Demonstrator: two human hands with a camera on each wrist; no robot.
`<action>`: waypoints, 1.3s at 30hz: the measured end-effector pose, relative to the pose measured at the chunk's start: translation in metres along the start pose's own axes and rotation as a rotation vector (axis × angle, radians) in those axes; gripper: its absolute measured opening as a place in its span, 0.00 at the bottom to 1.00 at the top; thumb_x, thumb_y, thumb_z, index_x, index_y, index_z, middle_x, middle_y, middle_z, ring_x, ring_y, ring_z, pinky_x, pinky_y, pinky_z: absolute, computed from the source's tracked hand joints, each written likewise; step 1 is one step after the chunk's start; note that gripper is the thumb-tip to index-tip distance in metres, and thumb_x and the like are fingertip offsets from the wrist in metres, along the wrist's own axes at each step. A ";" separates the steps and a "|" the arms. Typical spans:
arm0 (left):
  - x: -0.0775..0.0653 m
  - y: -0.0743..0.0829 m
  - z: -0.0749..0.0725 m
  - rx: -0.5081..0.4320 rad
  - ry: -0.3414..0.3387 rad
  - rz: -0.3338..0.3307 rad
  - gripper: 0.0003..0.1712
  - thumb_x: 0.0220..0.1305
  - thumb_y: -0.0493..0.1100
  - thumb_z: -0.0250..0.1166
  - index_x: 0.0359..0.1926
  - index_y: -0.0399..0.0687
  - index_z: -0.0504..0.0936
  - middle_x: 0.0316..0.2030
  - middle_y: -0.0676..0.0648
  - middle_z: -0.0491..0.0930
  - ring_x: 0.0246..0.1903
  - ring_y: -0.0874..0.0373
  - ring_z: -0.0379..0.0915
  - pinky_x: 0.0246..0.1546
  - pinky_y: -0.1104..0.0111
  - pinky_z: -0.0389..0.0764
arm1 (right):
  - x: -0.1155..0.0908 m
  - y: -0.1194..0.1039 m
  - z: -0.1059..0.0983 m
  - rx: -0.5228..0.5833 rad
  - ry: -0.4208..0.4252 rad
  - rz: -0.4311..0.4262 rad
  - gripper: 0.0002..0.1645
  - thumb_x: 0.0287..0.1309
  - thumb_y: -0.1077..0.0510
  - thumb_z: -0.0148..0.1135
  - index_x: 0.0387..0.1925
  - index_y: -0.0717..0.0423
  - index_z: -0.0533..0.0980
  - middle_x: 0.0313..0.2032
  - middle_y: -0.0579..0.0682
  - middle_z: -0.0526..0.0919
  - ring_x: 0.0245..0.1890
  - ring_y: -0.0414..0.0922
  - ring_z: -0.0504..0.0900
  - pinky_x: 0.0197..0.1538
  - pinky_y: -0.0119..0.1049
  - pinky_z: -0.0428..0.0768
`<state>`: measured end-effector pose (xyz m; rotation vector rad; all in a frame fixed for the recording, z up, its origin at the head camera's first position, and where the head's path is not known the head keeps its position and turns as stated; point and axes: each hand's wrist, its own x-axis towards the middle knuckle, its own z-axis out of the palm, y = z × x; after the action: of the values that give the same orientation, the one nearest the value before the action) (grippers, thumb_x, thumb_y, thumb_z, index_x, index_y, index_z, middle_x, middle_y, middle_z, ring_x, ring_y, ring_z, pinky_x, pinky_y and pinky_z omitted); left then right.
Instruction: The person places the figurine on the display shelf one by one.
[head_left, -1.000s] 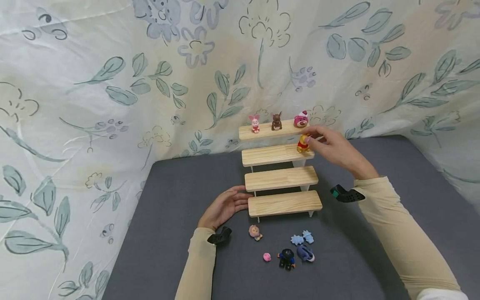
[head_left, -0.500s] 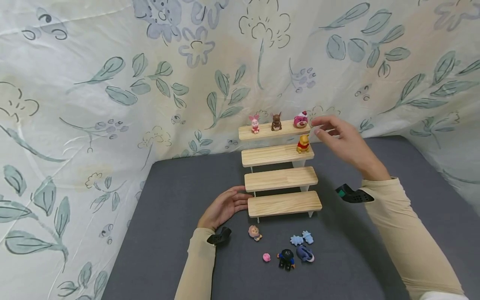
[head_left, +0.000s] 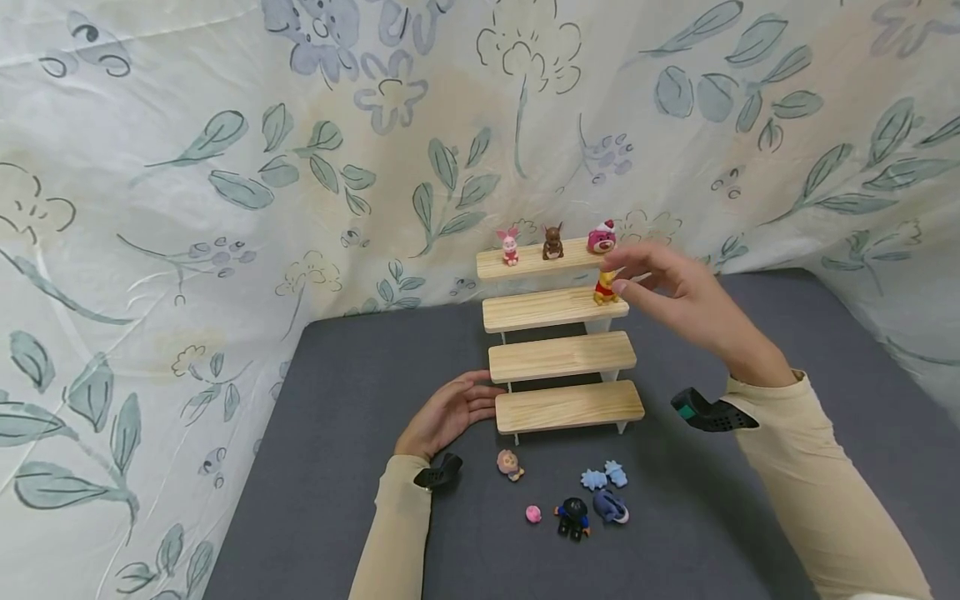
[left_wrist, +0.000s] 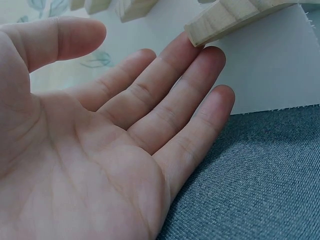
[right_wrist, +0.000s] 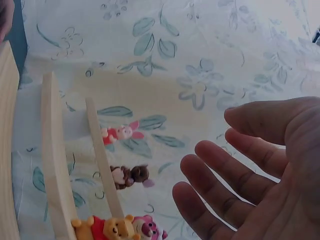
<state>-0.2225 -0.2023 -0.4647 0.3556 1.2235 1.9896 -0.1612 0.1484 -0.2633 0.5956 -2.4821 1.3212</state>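
A yellow bear figurine in a red shirt [head_left: 603, 294] sits at the right end of the second-highest step of a wooden display stand [head_left: 551, 311]. Close by it hovers my right hand [head_left: 690, 304], partly covering it in the head view. The right wrist view shows those fingers loosely bent and apart from the bear figurine [right_wrist: 117, 229], holding nothing. My left hand [head_left: 450, 412] rests beside the stand's left side, palm up with fingers extended. In the left wrist view its fingertips [left_wrist: 212, 57] reach the end of a wooden step [left_wrist: 235, 20], apparently touching it.
On the top step sit a pink piglet figurine [head_left: 510, 248], a brown figurine [head_left: 552, 243] and a magenta bear [head_left: 602, 239]. In front of the stand lie a peach figurine [head_left: 509, 465], a pink piece [head_left: 533, 514], a black-and-blue figurine [head_left: 573, 518], a dark blue one [head_left: 611, 506] and light blue pieces [head_left: 594, 480].
My right hand lets go of the yellow bear figurine, draws off to the right, then comes back left near it. The figurine stays on its step. My left hand keeps its place.
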 end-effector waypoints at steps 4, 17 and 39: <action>0.000 0.001 0.001 0.010 -0.007 0.004 0.22 0.82 0.44 0.44 0.70 0.44 0.65 0.58 0.44 0.78 0.60 0.52 0.77 0.63 0.62 0.79 | -0.007 -0.007 0.004 0.007 -0.037 -0.014 0.21 0.69 0.65 0.60 0.62 0.56 0.75 0.53 0.40 0.80 0.50 0.31 0.79 0.48 0.21 0.78; 0.000 0.001 0.000 0.010 -0.021 0.008 0.23 0.82 0.44 0.42 0.71 0.43 0.65 0.59 0.44 0.78 0.60 0.52 0.77 0.63 0.62 0.79 | -0.026 -0.021 0.020 -0.016 -0.170 -0.031 0.22 0.68 0.63 0.62 0.62 0.49 0.76 0.53 0.43 0.82 0.45 0.35 0.82 0.49 0.27 0.80; -0.006 0.001 0.001 0.013 -0.023 0.004 0.19 0.82 0.43 0.42 0.66 0.46 0.69 0.57 0.44 0.80 0.59 0.51 0.78 0.63 0.63 0.80 | -0.049 -0.025 0.048 0.014 -0.289 -0.084 0.23 0.65 0.62 0.66 0.60 0.46 0.76 0.51 0.42 0.83 0.44 0.36 0.81 0.40 0.33 0.83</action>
<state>-0.2184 -0.2062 -0.4629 0.3863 1.2226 1.9772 -0.1086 0.1073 -0.2921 0.9432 -2.6375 1.3020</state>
